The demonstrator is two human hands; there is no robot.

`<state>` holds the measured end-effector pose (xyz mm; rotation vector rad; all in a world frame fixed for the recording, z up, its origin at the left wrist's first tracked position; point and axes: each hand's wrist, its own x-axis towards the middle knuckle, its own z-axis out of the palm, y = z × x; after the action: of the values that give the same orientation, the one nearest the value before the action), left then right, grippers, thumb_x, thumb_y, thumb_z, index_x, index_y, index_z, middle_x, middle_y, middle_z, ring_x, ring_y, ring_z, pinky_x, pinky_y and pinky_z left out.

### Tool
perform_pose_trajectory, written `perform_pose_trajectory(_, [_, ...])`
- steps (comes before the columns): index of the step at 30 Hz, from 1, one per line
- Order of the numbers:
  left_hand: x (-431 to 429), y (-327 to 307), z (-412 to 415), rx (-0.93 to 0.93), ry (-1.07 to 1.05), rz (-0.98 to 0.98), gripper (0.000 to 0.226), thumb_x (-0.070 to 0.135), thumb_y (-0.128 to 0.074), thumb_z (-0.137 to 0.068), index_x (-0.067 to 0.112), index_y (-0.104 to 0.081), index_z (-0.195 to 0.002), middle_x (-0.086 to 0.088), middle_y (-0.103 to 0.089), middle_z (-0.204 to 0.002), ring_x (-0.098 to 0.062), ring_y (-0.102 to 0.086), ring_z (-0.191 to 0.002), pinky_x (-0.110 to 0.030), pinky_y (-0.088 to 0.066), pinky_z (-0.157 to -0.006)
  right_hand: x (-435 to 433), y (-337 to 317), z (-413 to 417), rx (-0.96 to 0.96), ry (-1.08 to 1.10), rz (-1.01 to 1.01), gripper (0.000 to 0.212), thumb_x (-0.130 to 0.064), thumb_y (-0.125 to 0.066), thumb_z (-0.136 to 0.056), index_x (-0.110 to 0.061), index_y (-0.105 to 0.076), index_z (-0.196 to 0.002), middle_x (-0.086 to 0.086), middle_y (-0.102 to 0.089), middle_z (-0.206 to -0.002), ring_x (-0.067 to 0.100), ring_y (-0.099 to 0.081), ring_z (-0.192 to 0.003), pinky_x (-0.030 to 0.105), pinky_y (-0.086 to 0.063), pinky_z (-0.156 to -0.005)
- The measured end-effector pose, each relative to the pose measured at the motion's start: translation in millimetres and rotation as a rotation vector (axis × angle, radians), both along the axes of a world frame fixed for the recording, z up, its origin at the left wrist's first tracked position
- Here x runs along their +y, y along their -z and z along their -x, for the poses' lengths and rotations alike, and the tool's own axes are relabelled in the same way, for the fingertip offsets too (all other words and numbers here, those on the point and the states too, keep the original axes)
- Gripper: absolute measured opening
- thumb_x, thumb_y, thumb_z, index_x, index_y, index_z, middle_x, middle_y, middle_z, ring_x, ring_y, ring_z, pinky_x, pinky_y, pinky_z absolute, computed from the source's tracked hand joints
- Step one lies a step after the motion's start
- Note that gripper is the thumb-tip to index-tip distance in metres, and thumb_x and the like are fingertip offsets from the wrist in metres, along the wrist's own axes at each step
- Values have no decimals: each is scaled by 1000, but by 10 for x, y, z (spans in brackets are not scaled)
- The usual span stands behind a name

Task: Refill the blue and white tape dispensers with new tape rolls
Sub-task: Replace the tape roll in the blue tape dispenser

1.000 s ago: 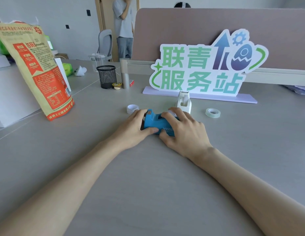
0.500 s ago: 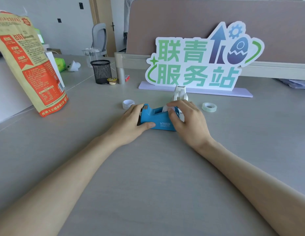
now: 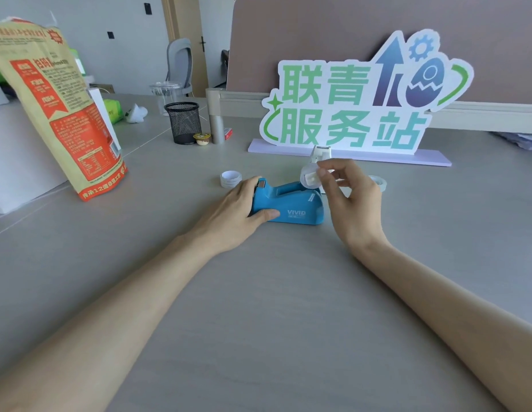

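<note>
The blue tape dispenser (image 3: 291, 203) sits on the grey table, its cutter end pointing left. My left hand (image 3: 235, 209) grips that cutter end, thumb along the near side. My right hand (image 3: 348, 197) pinches a white spool with a tape core (image 3: 310, 178) just above the dispenser's rear cradle. The white tape dispenser (image 3: 319, 152) stands behind, mostly hidden by my fingers. One tape roll (image 3: 230, 179) lies to the left of the blue dispenser, another roll (image 3: 380, 182) lies right, partly behind my right hand.
A large lettered sign (image 3: 362, 105) on a lilac base stands behind the dispensers. A tall orange and tan bag (image 3: 59, 114) stands at left. A black mesh cup (image 3: 183, 122), a small cup (image 3: 202, 138) and a grey post (image 3: 216, 120) sit further back.
My right hand has lifted the white spool up out of the blue dispenser. My left hand stays on the cutter end. The view has tilted slightly.
</note>
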<state>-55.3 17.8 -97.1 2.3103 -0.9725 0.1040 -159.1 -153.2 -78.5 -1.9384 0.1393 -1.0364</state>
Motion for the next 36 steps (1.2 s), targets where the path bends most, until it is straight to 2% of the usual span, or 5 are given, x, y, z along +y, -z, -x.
perform_pose_trajectory(6, [-95,-24,-56,-7,-26,-69,68,50,-51,-92,21,-23,-146,-1,-34,-150,-22,-34,-135,-37,-37,-101,146,21,232,90,-110,49,11,-18,-64,-91,-28,-61,-93,-13,-70,-94,8,-64,-90,25,-50,-86])
perform_pose_trajectory(12, [-47,-1,21,-211,0,78,72,42,-45,-93,6,-14,-149,-13,-40,-141,-26,-36,-128,-40,-33,-106,25,75,299,340,-377,-386,18,-13,-69,-87,-17,-62,-103,-5,-75,-89,6,-66,-80,23,-53,-75])
perform_pose_trajectory(21, [19,-206,301,-246,195,75,42,58,-37,-86,25,-54,-103,14,-61,-90,-7,-58,-82,-36,-50,-71,-14,100,246,282,-360,-493,20,-4,-67,-87,-13,-61,-104,19,-67,-115,17,-66,-92,30,-56,-86])
perform_pose_trajectory(27, [-12,-105,283,-101,289,12,32,47,-60,-87,31,-50,-113,16,-60,-96,-14,-58,-82,-40,-51,-74,-3,93,241,289,-381,-429,16,-4,-67,-87,-15,-59,-95,7,-68,-99,13,-66,-84,18,-52,-72])
perform_pose_trajectory(36, [-26,-82,321,-316,276,97,30,41,-64,-86,24,-51,-107,16,-55,-102,-5,-50,-91,-39,-49,-73,1,89,246,297,-365,-385,14,-7,-66,-88,-18,-60,-93,-1,-67,-92,11,-63,-79,21,-50,-67])
